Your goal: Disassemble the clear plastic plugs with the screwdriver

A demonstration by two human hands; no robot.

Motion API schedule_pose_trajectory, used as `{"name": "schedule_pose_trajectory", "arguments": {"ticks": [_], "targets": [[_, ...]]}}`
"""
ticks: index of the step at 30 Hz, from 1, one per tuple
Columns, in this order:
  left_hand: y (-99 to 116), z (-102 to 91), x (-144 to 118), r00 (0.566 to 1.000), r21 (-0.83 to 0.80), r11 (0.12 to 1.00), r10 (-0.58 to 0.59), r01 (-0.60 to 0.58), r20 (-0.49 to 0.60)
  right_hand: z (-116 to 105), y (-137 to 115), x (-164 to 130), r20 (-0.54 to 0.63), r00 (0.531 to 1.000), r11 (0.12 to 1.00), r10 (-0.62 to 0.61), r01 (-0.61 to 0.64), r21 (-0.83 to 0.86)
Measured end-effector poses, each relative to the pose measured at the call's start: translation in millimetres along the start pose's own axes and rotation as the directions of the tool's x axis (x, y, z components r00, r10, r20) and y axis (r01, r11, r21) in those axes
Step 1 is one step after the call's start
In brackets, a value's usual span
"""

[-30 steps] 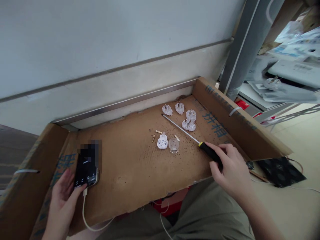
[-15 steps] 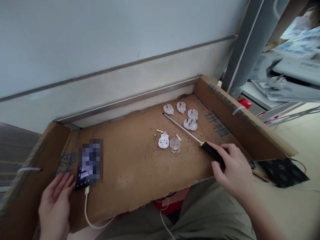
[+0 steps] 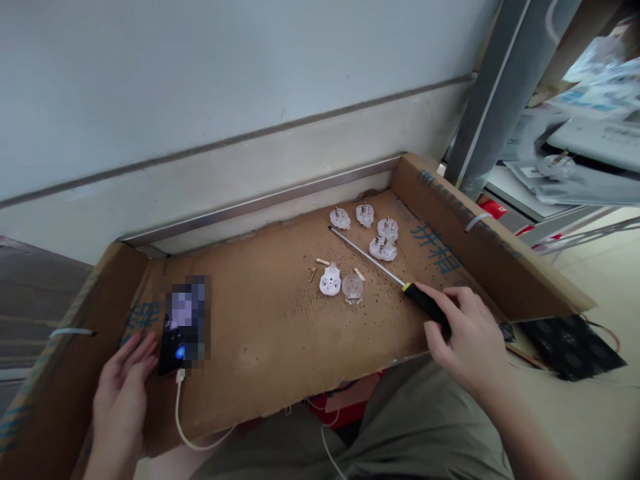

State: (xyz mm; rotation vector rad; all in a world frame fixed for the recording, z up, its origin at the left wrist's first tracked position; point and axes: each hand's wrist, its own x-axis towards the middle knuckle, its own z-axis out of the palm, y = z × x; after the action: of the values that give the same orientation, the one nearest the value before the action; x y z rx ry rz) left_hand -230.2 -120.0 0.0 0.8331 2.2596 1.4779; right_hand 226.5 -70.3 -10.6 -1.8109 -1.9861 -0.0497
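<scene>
My right hand (image 3: pixel 467 333) is closed around the black handle of a screwdriver (image 3: pixel 370 260), whose shaft points up and left over the cardboard. Left of the phone (image 3: pixel 175 337), my left hand (image 3: pixel 123 387) holds nothing, its fingers apart and near the phone's edge. A white plug part (image 3: pixel 330 281) and a clear plug cover (image 3: pixel 353 289) lie side by side mid-tray. Small brass pieces (image 3: pixel 323 261) are scattered around them. Behind the screwdriver, several clear plugs with metal pins (image 3: pixel 383 249) sit in a loose group.
The cardboard tray (image 3: pixel 250 353) has raised sides, and its right wall (image 3: pixel 480 253) carries blue writing. A white cable (image 3: pixel 180 417) runs from the phone over the front edge. Behind stands a pale panel (image 3: pixel 250 80); a grey post (image 3: pixel 493 100) rises at right.
My left hand and the phone appear slightly farther right as the view shifts, and the phone's screen picture differs. My right hand keeps its hold on the screwdriver.
</scene>
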Motion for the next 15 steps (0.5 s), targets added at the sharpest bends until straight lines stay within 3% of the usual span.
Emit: {"name": "schedule_pose_trajectory", "arguments": {"ticks": [3, 9, 15], "targets": [[3.0, 6.2, 12.4, 0.993, 0.095, 0.992, 0.078, -0.087, 0.090, 0.5, 0.2, 0.7, -0.028, 0.999, 0.999, -0.024, 0.024, -0.023], [15.3, 12.2, 26.1, 0.982, 0.080, 0.996, -0.041, 0.026, 0.182, 2.6, 2.3, 1.2, -0.056, 0.996, 0.997, -0.071, 0.069, -0.029], [11.6, 9.2, 21.9, 0.979, 0.103, 0.995, -0.014, -0.008, 0.205, 0.7, -0.6, 1.6, -0.038, 0.999, 1.000, -0.030, 0.030, 0.003]]}}
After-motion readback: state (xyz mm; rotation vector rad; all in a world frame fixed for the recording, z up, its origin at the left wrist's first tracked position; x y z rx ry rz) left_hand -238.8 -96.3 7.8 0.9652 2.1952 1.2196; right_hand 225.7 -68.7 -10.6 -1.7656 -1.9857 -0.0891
